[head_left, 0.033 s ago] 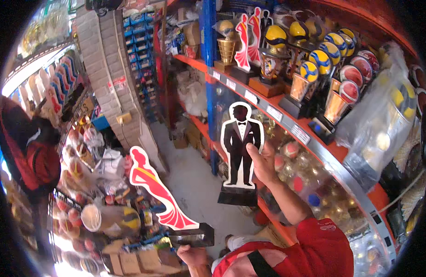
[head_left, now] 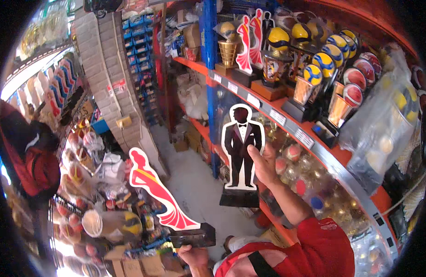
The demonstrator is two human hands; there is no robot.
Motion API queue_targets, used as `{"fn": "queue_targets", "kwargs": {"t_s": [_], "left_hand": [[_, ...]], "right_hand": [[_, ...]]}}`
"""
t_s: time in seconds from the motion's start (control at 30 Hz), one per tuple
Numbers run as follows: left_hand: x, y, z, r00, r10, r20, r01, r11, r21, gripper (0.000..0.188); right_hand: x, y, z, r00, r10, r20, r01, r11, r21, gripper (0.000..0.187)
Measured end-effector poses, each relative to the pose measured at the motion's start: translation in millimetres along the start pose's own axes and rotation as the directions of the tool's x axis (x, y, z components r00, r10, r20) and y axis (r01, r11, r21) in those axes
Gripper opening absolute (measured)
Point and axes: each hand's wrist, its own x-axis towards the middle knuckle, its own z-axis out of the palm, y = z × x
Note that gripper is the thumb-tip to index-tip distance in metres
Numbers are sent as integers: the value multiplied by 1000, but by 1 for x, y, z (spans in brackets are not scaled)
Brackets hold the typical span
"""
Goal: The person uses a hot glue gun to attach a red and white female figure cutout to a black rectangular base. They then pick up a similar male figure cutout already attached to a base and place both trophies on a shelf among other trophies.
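Fingers [head_left: 255,154] gripping suited-man trophy [head_left: 241,152], left hand [head_left: 193,255] holding red-gowned trophy [head_left: 163,198]

The man trophy [head_left: 241,152] is a flat cut-out of a figure in a dark suit and bow tie with a white outline, standing upright on a black block base, held in front of the shelf. The woman trophy [head_left: 161,190] is a flat cut-out in a red gown with white trim, tilted leftward, its black base low and to the right.
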Motion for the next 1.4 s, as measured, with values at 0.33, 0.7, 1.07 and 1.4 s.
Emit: {"fn": "queue_targets", "kwargs": {"t_s": [0.33,0.7,1.07,1.4], "left_hand": [[318,-34,123,950,-192,247,155,975,161,71],[546,-187,286,610,-677,413,620,732,283,64],[595,-217,330,274,-854,441,765,472,439,52],[610,-224,326,240,-899,367,802,397,446,54]], "right_hand": [[90,113,-24,972,-91,-217,72,993,-92,32],[126,122,-32,903,-148,-403,66,976,-210,41],[148,160,8,751,-376,-544,31,842,-539,36],[165,179,48,685,-358,-635,18,879,-477,37]]}}
